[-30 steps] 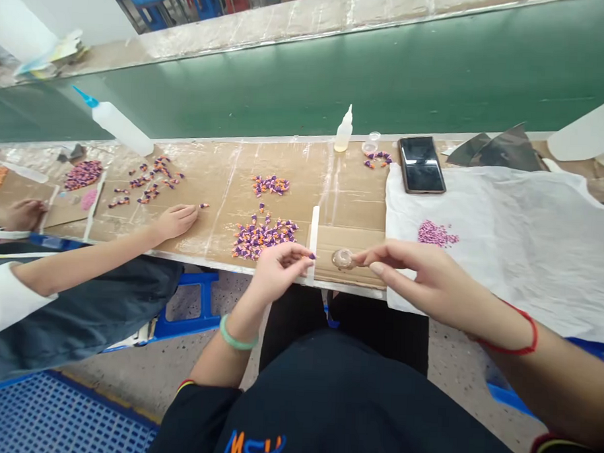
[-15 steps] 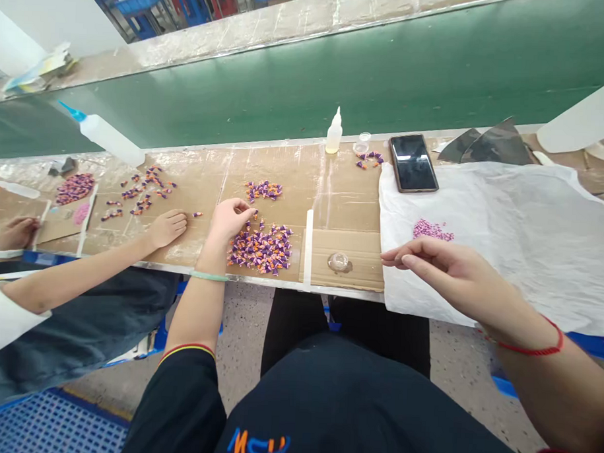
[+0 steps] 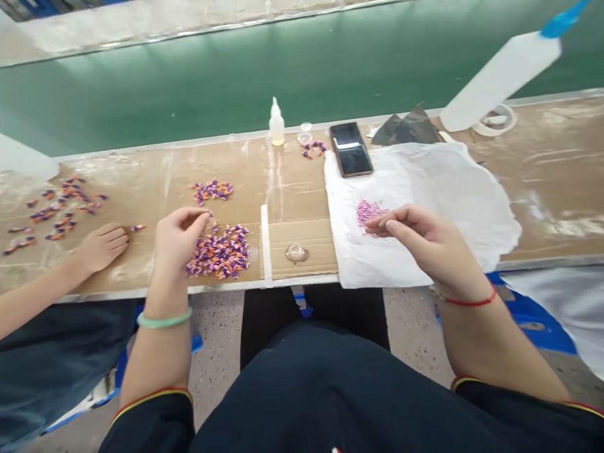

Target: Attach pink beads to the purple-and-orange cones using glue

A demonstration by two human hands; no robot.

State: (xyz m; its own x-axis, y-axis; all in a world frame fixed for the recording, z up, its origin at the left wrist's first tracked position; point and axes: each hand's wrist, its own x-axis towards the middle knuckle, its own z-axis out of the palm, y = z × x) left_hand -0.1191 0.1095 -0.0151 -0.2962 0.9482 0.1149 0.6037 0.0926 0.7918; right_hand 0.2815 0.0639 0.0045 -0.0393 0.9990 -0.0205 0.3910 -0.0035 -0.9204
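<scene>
My left hand rests on the cardboard at the left edge of a pile of small purple and orange pieces, its fingertips pinched together at the pile's top. My right hand hovers over the white plastic sheet, thumb and fingers pinched at the edge of a small heap of pink pieces. Whatever either pinch holds is too small to see. A small clear dish sits on the cardboard between my hands, beside a white strip.
A second purple and orange pile, a small glue bottle, a clear cap and a phone lie farther back. A co-worker's hand rests at left near scattered pieces. A large squeeze bottle stands at right, with the green belt behind.
My left hand went from in front of me to the purple and orange pile and stayed. My right hand moved from the clear dish to the pink heap. The view swung right.
</scene>
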